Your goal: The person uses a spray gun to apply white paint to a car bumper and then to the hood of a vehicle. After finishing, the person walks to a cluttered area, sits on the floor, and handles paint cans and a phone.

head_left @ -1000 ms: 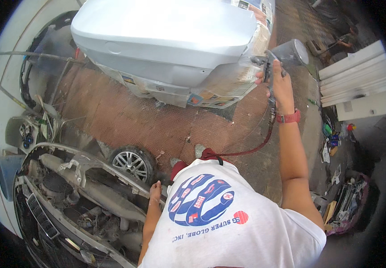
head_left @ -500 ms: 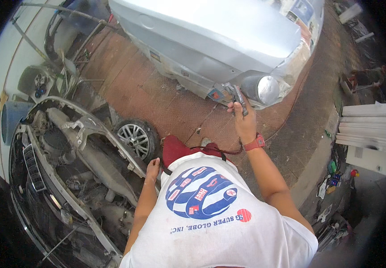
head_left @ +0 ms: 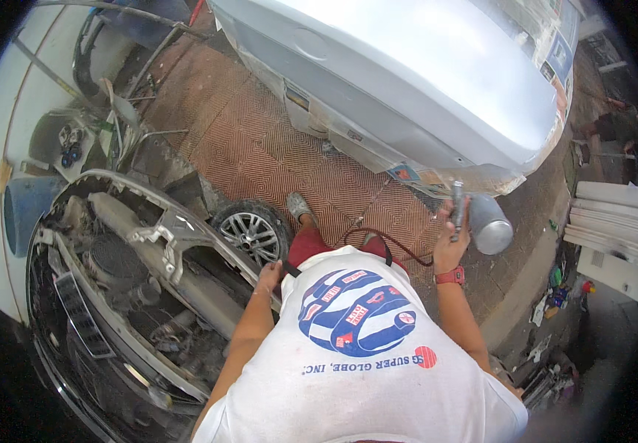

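My right hand [head_left: 452, 238] is closed around a metal spray gun [head_left: 457, 210], held upright beside the masked car corner. The gun's rounded silver cup [head_left: 492, 225] sticks out to the right. Just beyond it is a pale silver car body panel [head_left: 378, 74], with paper and newspaper masking [head_left: 559, 55] along its edges. My left hand [head_left: 269, 275] hangs low at my left side, close to a wheel with a silver rim [head_left: 248, 235]. Its fingers are mostly hidden below the back of the hand, and no object shows in it.
A reddish-brown hose [head_left: 400, 255] loops across the floor before my legs. To my left is a stripped vehicle front [head_left: 141, 244] with exposed engine parts. A blue drum [head_left: 27, 210] and metal frame stand behind it. Stacked white panels [head_left: 603, 221] and small clutter lie at the right.
My right hand has drawn the spray gun away from the car, to the right and nearer to me. The view has shifted, and my left foot now shows beside the wheel.
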`<state>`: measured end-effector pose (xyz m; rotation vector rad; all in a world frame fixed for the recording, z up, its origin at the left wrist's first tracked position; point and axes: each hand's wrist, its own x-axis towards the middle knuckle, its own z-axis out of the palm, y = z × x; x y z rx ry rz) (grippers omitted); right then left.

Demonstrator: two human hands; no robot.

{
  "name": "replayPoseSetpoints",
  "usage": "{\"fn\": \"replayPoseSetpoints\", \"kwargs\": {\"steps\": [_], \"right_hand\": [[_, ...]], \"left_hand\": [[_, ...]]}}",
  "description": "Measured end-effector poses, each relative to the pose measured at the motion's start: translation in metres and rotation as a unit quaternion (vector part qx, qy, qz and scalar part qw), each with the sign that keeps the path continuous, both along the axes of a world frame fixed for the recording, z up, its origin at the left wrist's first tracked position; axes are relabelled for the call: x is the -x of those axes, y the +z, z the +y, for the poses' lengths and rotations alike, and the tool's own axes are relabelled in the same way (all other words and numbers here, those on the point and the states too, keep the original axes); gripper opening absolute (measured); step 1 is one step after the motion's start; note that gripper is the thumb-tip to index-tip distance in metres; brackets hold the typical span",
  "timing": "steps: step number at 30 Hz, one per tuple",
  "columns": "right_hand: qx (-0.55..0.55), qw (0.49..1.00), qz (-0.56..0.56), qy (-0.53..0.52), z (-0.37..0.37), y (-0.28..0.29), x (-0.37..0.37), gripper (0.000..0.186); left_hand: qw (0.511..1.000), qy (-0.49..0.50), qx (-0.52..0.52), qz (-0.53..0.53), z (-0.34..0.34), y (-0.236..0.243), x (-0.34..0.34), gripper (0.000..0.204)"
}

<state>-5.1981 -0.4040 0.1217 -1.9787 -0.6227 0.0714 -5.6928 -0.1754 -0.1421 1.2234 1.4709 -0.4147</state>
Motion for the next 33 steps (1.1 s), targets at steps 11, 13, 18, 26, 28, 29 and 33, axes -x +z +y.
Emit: {"fn": "replayPoseSetpoints", "kwargs": {"steps": [11,13,18,26,28,29,33], "right_hand": [[-0.085,0.899,0.106,-0.417,0.066,0.074,0.036,0.063],[-0.089,0.887,0.110,-0.440,0.058,0.071,0.049,0.065],[-0.140,0.859,0.092,-0.483,0.079,0.031,0.068,0.078],[-0.160,0.812,0.211,-0.521,0.153,-0.030,0.080,0.060],[-0.143,0.806,0.174,-0.547,0.176,-0.058,0.090,0.059],[-0.133,0.805,0.149,-0.559,0.185,-0.068,0.092,0.058],[-0.233,0.759,0.165,-0.586,0.243,-0.072,0.119,0.059]], "left_hand": [[0.994,-0.056,-0.079,-0.058,0.309,0.055,-0.098,0.061],[0.998,-0.037,-0.050,-0.033,0.342,0.070,-0.124,0.060],[0.981,-0.170,-0.090,-0.011,0.388,0.048,-0.156,0.067],[0.911,-0.401,-0.099,-0.005,0.444,0.080,-0.242,0.071],[0.885,-0.452,-0.111,-0.016,0.481,0.071,-0.247,0.071],[0.883,-0.457,-0.102,-0.035,0.501,0.066,-0.250,0.071],[0.894,-0.440,-0.010,-0.087,0.595,0.025,-0.275,0.067]]}}
